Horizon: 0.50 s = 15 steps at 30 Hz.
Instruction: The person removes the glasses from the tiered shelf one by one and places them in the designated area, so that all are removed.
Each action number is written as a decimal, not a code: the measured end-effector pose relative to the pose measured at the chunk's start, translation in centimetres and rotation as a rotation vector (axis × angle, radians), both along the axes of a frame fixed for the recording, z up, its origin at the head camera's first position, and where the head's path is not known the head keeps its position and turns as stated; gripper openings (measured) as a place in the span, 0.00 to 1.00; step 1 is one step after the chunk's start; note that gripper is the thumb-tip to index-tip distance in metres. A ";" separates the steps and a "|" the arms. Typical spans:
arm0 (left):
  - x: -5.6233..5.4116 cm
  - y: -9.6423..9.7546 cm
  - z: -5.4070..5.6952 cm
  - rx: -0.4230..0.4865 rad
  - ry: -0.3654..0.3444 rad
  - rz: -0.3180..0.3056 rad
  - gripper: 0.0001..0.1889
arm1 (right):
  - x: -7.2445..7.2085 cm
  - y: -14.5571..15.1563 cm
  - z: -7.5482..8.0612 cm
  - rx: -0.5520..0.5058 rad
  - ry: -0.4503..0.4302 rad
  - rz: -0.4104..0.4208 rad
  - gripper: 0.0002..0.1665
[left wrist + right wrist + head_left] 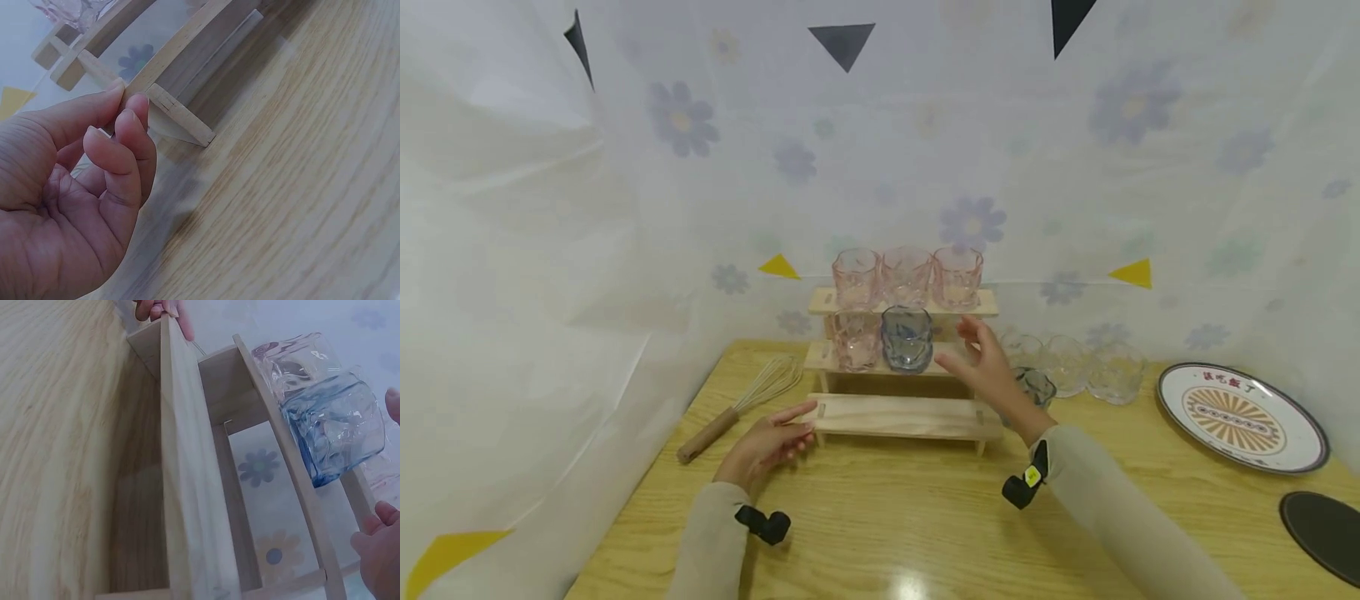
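A three-tier wooden rack (895,414) stands on the table. My left hand (767,446) pinches the left end of its lowest shelf between thumb and fingers, seen close up in the left wrist view. On the middle shelf, a blue glass (907,342) sits to the right of a pink glass (857,343). Just right of the blue glass, my right hand (992,371) holds nothing, its thumb and fingers spread apart. The right wrist view shows a gap between these fingers and the blue glass (337,428). Three pink glasses (906,279) line the top shelf.
Several clear glasses (1116,373) and a darker bluish glass (1036,386), partly behind my right wrist, stand right of the rack. Farther right are a patterned plate (1243,417) and a black disc (1326,533). A whisk (709,435) lies at the left. A flowered sheet hangs behind.
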<state>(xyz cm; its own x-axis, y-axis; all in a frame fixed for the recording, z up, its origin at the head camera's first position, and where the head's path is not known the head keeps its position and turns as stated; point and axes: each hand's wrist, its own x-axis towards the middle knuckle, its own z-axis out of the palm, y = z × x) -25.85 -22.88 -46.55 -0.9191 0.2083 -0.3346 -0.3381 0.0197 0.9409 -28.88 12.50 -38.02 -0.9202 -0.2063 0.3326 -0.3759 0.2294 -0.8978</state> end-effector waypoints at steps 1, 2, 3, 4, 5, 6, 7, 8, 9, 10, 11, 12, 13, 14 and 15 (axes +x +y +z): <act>0.0 0.0 0.0 -0.002 0.000 -0.001 0.29 | 0.2 -0.3 0.4 0.009 -0.003 0.002 0.47; 0.0 -0.1 -0.1 -0.001 0.000 -0.003 0.29 | 0.3 -0.6 0.9 0.017 -0.009 0.005 0.47; 0.0 -0.1 -0.1 -0.001 -0.001 -0.004 0.30 | 0.5 -0.8 1.3 0.023 -0.015 0.011 0.47; 0.1 -0.1 -0.1 -0.001 -0.002 -0.006 0.30 | 0.6 -1.1 1.6 0.032 -0.019 0.015 0.47; 0.1 -0.2 -0.1 0.000 -0.002 -0.007 0.30 | 0.6 -1.2 1.7 0.036 -0.029 0.019 0.47; 0.1 -0.1 -0.1 -0.002 -0.002 -0.007 0.30 | 0.5 -1.3 1.7 0.042 -0.038 0.025 0.48; 0.0 -0.1 -0.1 -0.003 -0.002 -0.006 0.30 | 0.3 -1.5 1.7 0.045 -0.043 0.031 0.48; 0.0 -0.1 -0.1 -0.003 -0.002 -0.004 0.30 | 0.1 -1.6 1.7 0.043 -0.049 0.037 0.49; 0.0 -0.1 -0.1 -0.004 -0.003 0.001 0.29 | -0.3 -1.7 1.5 0.046 -0.051 0.043 0.49; 0.0 0.0 0.0 -0.006 -0.004 0.004 0.29 | -0.7 -1.7 1.2 0.049 -0.050 0.046 0.50; 0.0 0.0 0.0 -0.008 -0.001 0.002 0.29 | -1.1 -1.8 0.9 0.054 -0.045 0.048 0.51; 0.0 0.0 0.0 -0.008 -0.001 0.007 0.29 | -1.5 -1.9 0.7 0.062 -0.039 0.047 0.52; 0.0 0.0 0.1 -0.008 -0.002 0.008 0.29 | -2.0 -2.0 0.4 0.069 -0.032 0.046 0.53; 0.0 0.0 0.1 -0.008 -0.002 0.010 0.29 | -2.3 -2.1 0.1 0.075 -0.026 0.045 0.53; 0.0 0.0 0.1 -0.008 -0.002 0.009 0.29 | -2.6 -2.3 0.0 0.083 -0.021 0.042 0.54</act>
